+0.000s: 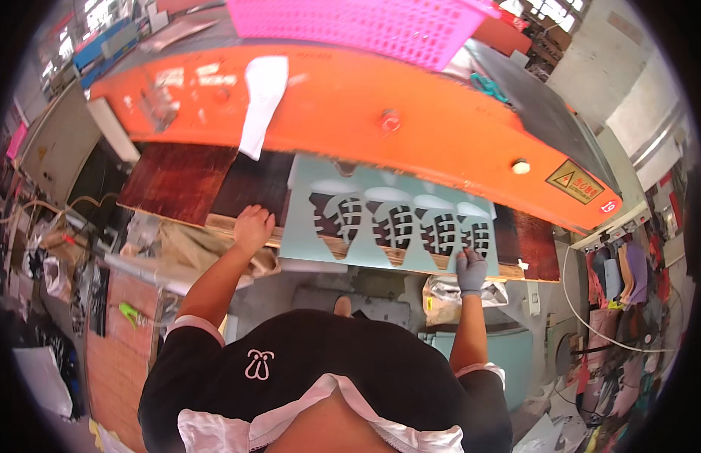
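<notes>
A pale green sheet [298, 226] with rows of dark, strap-shaped cut-outs lies on a dark wooden board [252, 185] under the orange machine beam [320, 90]. To the left of the sheet, my bare left hand [254, 228] rests on the board's front edge, fingers forward and slightly apart, with nothing visible in it. At the sheet's front right corner my right hand [471, 273], in a grey glove with bare fingertips, has its fingers closed on the sheet's edge. The beam covers the far part of the sheet.
A pink plastic basket [358, 26] and teal-handled scissors [488, 87] sit atop the machine. A white spoon-shaped piece [264, 98] lies against the beam. Below the board is a bag [449, 298]; green sheets [509, 351] are stacked at right. Coloured pieces [622, 272] hang at far right.
</notes>
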A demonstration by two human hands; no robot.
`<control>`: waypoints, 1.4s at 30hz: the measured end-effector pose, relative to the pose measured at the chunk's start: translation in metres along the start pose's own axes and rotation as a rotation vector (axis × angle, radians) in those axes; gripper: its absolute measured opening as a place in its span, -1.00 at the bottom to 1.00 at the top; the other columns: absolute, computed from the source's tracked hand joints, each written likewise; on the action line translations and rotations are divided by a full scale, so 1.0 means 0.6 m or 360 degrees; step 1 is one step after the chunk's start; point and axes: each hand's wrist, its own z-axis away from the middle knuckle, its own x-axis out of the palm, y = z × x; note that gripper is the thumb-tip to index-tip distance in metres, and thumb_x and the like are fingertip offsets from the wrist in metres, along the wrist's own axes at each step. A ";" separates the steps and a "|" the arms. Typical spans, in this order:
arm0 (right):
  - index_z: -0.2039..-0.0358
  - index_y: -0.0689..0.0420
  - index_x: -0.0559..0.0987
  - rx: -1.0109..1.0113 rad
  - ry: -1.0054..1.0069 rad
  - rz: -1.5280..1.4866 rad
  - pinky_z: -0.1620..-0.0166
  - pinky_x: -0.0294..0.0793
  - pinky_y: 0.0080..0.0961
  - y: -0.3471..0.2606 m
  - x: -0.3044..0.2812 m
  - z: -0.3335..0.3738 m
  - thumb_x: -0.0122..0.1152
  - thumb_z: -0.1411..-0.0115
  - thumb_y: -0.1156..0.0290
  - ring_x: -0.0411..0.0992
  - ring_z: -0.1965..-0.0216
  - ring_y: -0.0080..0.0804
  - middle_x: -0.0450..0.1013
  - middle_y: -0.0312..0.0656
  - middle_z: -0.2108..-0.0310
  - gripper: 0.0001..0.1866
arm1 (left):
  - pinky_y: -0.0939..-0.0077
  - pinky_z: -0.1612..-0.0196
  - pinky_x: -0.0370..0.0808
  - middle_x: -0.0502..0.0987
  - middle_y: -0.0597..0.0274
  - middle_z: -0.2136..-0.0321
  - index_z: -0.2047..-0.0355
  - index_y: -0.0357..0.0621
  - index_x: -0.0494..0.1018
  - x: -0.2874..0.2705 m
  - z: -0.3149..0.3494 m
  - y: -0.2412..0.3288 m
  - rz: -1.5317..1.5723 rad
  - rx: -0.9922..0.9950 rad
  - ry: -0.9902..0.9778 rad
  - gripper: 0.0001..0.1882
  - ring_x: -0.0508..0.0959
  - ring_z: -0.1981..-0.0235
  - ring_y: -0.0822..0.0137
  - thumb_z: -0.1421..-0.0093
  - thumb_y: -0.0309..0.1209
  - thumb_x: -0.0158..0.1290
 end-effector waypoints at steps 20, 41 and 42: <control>-0.15 0.24 0.21 -0.0037 -0.0957 0.0053 -0.17 0.11 -0.19 -0.459 0.310 -0.334 0.18 0.14 -0.21 0.12 -0.12 0.14 0.09 0.20 -0.17 -0.02 | 0.27 0.43 0.36 0.37 0.25 0.57 0.66 -0.09 0.35 -0.064 -0.087 0.005 0.0278 -0.0329 -0.0902 -0.81 0.44 0.44 0.16 0.02 -0.32 0.08; -0.12 0.24 0.28 0.0952 -0.0847 -0.1997 0.11 0.39 -0.60 -0.398 0.276 -0.413 0.18 -0.02 0.41 0.38 0.19 -0.53 0.41 -0.21 0.16 -0.38 | 0.01 -0.15 0.13 0.26 0.15 -0.12 0.05 -0.11 0.37 0.092 -0.202 0.030 0.0749 -0.0100 -0.0639 -0.59 0.15 -0.20 0.10 -0.08 -0.27 0.04; -0.10 0.18 0.31 0.0981 -0.0760 -0.1950 0.30 0.40 -0.63 -0.400 0.274 -0.426 0.29 0.02 0.29 0.39 0.34 -0.55 0.42 -0.29 0.27 -0.34 | 0.01 -0.15 0.13 0.26 0.15 -0.12 0.05 -0.11 0.37 0.092 -0.201 0.030 0.0760 -0.0104 -0.0652 -0.59 0.15 -0.20 0.10 -0.08 -0.28 0.04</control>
